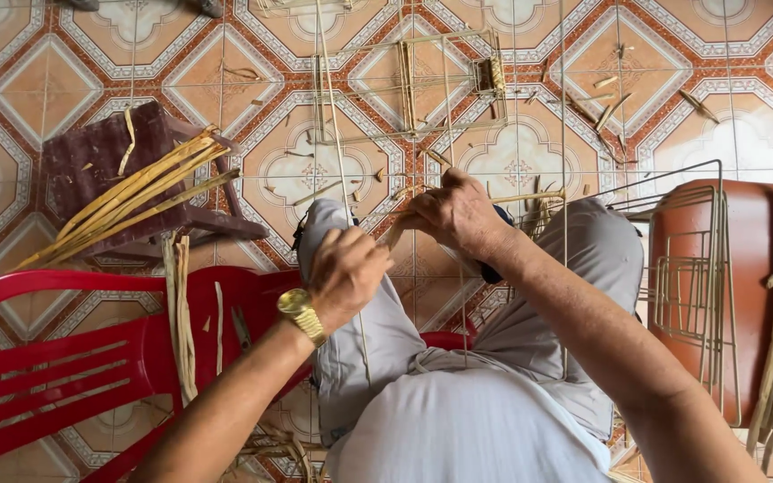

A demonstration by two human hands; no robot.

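Sitting above grey-trousered knees, the left hand (pixel 344 273), with a gold wristwatch (pixel 301 312), closes its fingers on a pale dried reed strip (pixel 393 234); the right hand (pixel 458 213) pinches its far end against the thin wire basket frame (pixel 422 85). Only one small woven patch (pixel 491 75) shows; the rest looks bare. One red plastic chair (pixel 38 358), one dark stool (pixel 100 161) with one reed bundle (pixel 131 199).

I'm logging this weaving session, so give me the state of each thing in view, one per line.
Left hand: closed on a thin upright frame rod.
Right hand: pinching a flat fibre strip at the frame.
Wire frame: bare, partly wrapped at one corner.
Small brown stool: upright, a bundle of strips lying across it.
Red plastic chair: loose strips draped on it.
Stacked wire frames: bare, on a brown seat.
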